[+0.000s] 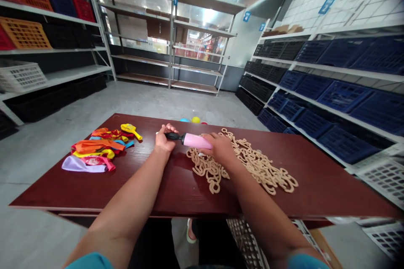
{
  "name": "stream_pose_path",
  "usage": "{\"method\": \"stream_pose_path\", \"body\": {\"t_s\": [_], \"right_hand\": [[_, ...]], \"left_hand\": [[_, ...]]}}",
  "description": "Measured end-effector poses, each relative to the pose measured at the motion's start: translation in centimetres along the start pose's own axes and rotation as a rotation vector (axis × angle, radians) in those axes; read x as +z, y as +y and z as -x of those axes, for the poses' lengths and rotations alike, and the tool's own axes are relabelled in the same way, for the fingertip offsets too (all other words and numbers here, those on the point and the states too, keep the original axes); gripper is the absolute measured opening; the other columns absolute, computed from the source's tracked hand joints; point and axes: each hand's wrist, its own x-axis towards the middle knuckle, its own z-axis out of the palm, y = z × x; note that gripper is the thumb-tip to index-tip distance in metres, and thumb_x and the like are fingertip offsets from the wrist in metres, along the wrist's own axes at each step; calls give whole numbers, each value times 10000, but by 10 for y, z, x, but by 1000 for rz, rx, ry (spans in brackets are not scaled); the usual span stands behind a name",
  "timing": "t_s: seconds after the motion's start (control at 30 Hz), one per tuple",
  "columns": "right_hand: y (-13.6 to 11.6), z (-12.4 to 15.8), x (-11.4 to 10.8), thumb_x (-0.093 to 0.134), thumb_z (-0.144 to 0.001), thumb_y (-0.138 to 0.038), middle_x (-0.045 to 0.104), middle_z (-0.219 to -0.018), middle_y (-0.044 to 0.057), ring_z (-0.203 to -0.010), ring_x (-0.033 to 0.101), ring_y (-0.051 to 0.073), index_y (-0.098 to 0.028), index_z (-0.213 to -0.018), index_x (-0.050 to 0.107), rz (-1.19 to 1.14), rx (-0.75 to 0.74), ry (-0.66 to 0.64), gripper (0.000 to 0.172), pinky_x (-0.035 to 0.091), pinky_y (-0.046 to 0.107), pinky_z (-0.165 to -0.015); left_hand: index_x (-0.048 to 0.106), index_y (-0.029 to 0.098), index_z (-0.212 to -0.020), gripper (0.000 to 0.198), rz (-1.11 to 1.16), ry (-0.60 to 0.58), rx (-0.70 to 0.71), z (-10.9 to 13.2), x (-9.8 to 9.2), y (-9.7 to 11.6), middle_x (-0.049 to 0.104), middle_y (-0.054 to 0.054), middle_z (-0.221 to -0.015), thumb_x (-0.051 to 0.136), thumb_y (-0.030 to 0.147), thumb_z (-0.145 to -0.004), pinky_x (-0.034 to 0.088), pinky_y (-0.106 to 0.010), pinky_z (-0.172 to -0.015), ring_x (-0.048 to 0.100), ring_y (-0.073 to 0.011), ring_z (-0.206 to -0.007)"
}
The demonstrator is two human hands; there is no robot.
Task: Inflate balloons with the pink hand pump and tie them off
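A pink hand balloon pump [196,141] with a black handle is held roughly level above the dark red table [176,193]. My right hand [220,148] is wrapped round the pink barrel. At the other end, my left hand [166,138] holds the black handle against its palm, its fingers partly curled upward. Flat, uninflated balloons [99,147] in orange, yellow, red, blue and lilac lie in a pile left of my left hand. Beneath and beyond my right hand spreads a heap of beige, curled, rope-like pieces [265,168]; my forearm hides part of it.
Past the table's far edge, the tops of a blue ball-like thing [184,120] and a yellow one [195,119] show. Shelves with dark blue crates [344,96] line the right; shelves with coloured crates [25,33] stand left. A metal rack [172,50] is at the back.
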Motion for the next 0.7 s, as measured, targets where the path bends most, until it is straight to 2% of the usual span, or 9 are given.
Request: {"method": "stream_pose_path", "body": {"t_s": [0.2,0.3,0.37,0.47,0.6,0.7], "right_hand": [[20,-10,28,569,-769,-509,577,-1111,63,-945,522,206,-257,-1230,497,-144,10,51,530,368,296,-805],[20,-7,37,567,-765,-518,577,-1120,80,-965,513,220,-235,-1257,472,-156,22,102,575,366,323,-838],[16,-5,41,575,-754,-525,581,-1109,93,-989,504,232,-209,-1243,480,-168,18,127,590,357,345,-868],[10,-4,45,593,-728,-545,578,-1109,98,-1031,494,234,-196,-1206,496,-225,-17,144,600,350,350,-894],[8,-5,51,648,-669,-551,568,-1123,109,-1061,493,239,-192,-1239,447,-293,-5,120,704,359,354,-890],[9,-5,50,682,-662,-474,569,-1106,92,-1029,512,229,-202,-1202,446,-296,65,91,649,379,340,-852]], "left_hand": [[564,138,-807,232,-135,-75,36,3,1,2,549,-31,-650,393,274,-884,460,-312,-601,542,-136,-584],[510,152,-683,315,-178,-158,62,3,1,3,451,10,-524,394,363,-884,464,-335,-628,509,-133,-543],[424,167,-595,391,-184,-186,85,4,3,7,349,41,-454,390,444,-869,455,-327,-590,447,-118,-468],[271,183,-528,484,-167,-156,146,8,8,12,249,59,-411,383,542,-833,409,-292,-495,343,-99,-389],[156,191,-536,494,-226,-69,223,16,30,13,213,59,-398,343,511,-861,352,-266,-438,292,-92,-353],[161,192,-545,457,-348,-34,254,23,57,8,221,59,-396,325,450,-885,349,-269,-436,311,-99,-345]]}}
